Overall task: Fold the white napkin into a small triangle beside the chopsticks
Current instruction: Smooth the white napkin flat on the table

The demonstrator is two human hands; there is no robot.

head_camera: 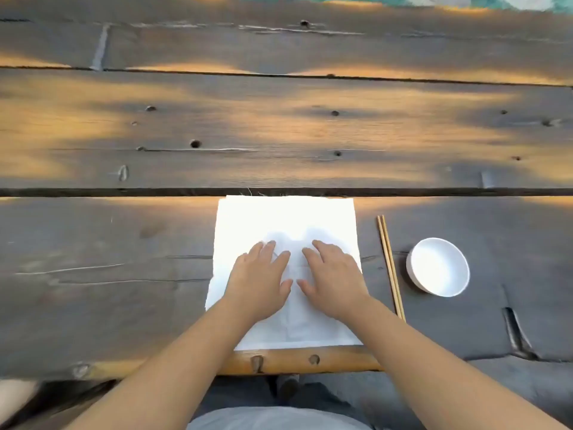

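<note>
A white napkin (285,218) lies spread flat as a square on the near plank of the wooden table, its front edge at the table's rim. My left hand (259,279) and my right hand (333,279) rest palm-down side by side on its middle, fingers spread, holding nothing. A pair of wooden chopsticks (390,266) lies lengthwise just right of the napkin, a small gap away from its right edge.
A small empty white bowl (437,266) sits right of the chopsticks. The table (124,274) is made of dark, weathered planks with gaps and knot holes; a wide groove runs just beyond the napkin's far edge. The near rim lies under my forearms.
</note>
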